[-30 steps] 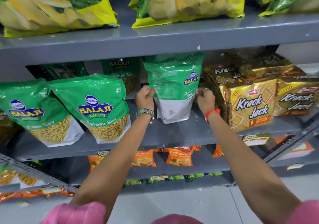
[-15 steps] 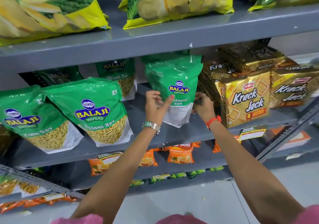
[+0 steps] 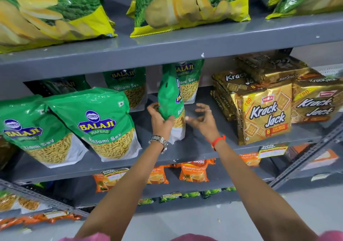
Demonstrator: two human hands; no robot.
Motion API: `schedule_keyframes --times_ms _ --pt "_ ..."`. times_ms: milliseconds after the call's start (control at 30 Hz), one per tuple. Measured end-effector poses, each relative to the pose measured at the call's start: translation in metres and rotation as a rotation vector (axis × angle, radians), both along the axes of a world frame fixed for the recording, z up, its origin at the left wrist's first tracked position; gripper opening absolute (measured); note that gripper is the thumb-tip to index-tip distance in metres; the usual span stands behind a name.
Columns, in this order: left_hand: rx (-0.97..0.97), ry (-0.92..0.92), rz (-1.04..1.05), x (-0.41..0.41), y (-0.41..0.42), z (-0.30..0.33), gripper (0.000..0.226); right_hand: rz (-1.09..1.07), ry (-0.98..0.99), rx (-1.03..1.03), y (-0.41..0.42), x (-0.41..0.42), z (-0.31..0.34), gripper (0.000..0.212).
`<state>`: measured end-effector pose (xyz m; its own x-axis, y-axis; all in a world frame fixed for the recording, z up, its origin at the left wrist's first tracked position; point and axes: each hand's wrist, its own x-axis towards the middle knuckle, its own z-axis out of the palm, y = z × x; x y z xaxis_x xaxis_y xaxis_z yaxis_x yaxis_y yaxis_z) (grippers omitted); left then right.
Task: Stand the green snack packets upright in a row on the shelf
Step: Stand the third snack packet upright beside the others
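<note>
Two hands are raised to the middle shelf (image 3: 194, 148), mine, working at one green packet (image 3: 169, 99). My left hand (image 3: 159, 120), with a metal watch (image 3: 159, 142) at the wrist, is clamped on the packet's lower left side, fingers wrapped behind it. My right hand (image 3: 203, 119), with a red thread (image 3: 217, 141) at the wrist, is spread loose just beside the packet, fingers curled and apart, not touching it. The held packet stands upright on the shelf, turned edge-on so only a strip of its front shows. To its left, two more green packets (image 3: 96, 122) lean back along the shelf front, overlapping each other. To its right, gold Krack Jack packs (image 3: 263, 114) stand and lie stacked. Further back, two green packets (image 3: 128, 86) stand upright against the rear wall, one directly behind the held packet. Above, yellow and green chip bags (image 3: 187, 6) lie on the upper shelf. Below, orange tea packets (image 3: 194, 171) sit on the lower shelf
</note>
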<state>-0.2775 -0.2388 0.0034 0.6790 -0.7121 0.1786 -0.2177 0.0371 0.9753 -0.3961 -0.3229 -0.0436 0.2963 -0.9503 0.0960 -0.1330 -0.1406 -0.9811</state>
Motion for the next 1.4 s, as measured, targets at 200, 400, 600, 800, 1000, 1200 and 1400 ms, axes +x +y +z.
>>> schedule_keyframes --times_ms 200,400,600,800,1000,1200,1400 --pt "-0.145 0.298 -0.110 0.017 -0.008 0.006 0.061 0.085 -0.185 0.113 -0.035 0.004 0.019 0.043" --pt "-0.163 0.616 -0.006 0.022 -0.025 0.010 0.043 0.200 -0.203 0.217 -0.048 0.007 0.034 0.039" --pt "-0.236 0.727 0.020 0.023 -0.032 0.008 0.044 0.195 -0.237 0.266 -0.046 0.003 0.028 0.030" --pt "-0.112 0.684 -0.169 0.002 -0.016 0.014 0.054 0.207 -0.251 0.202 -0.036 -0.005 0.024 0.030" --pt "-0.029 0.638 -0.137 -0.011 0.004 0.020 0.054 0.150 -0.241 0.141 -0.011 -0.024 0.016 0.032" --pt "0.028 0.560 -0.136 -0.023 0.029 0.028 0.058 0.093 -0.227 0.103 0.016 -0.032 0.017 0.032" --pt "0.135 0.233 0.000 -0.020 0.052 0.021 0.058 -0.010 -0.215 0.017 0.043 -0.033 0.027 0.051"
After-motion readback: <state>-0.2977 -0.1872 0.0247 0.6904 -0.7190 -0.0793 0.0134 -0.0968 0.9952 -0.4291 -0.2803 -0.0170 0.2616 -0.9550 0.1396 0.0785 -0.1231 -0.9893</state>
